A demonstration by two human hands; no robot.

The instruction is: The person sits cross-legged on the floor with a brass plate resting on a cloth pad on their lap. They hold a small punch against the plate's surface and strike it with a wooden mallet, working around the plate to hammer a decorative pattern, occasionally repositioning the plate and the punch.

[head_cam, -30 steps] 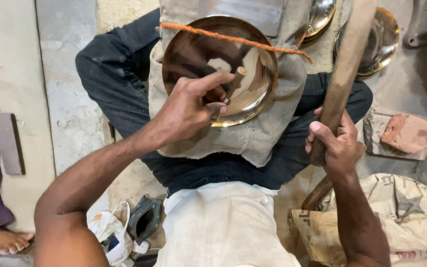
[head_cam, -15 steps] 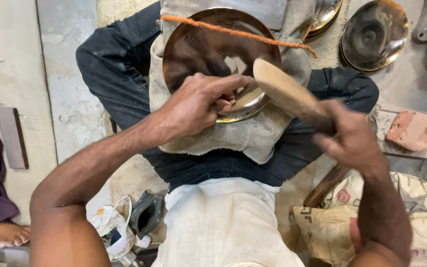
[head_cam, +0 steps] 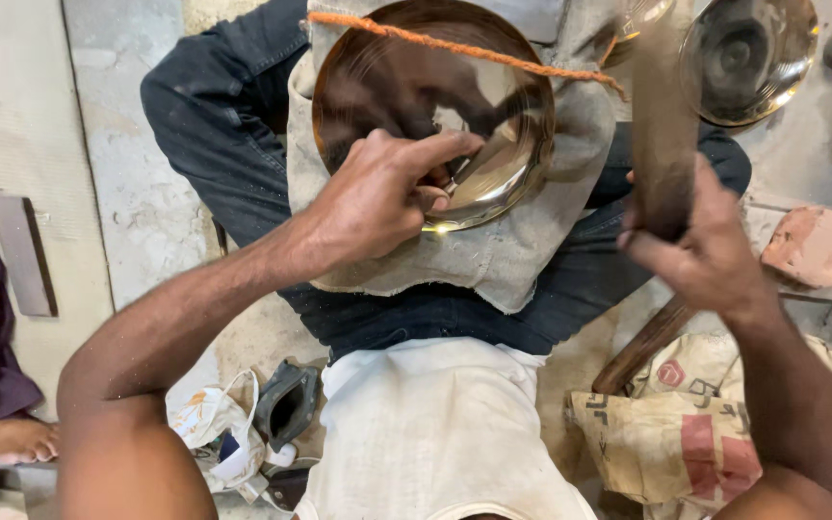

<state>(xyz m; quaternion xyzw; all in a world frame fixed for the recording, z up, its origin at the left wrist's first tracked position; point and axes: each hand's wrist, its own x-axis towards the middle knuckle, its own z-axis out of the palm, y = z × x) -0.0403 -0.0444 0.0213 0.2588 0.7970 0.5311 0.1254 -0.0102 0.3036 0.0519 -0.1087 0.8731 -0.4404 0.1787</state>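
While the left hand (head_cam: 377, 202) steadies the brass plate (head_cam: 432, 111), the right hand (head_cam: 695, 246) grips a wooden mallet (head_cam: 662, 135).

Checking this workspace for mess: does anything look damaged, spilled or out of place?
Little stands out. The metal plate sits tilted on a frayed cloth over the lap, steadied by the left hand. The right hand grips a wooden mallet, blurred. A chipped brick piece lies on the floor.

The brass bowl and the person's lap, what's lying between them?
In the head view, a grey cloth is draped over the dark trousers, and the brass bowl rests on it, steadied by the left hand.
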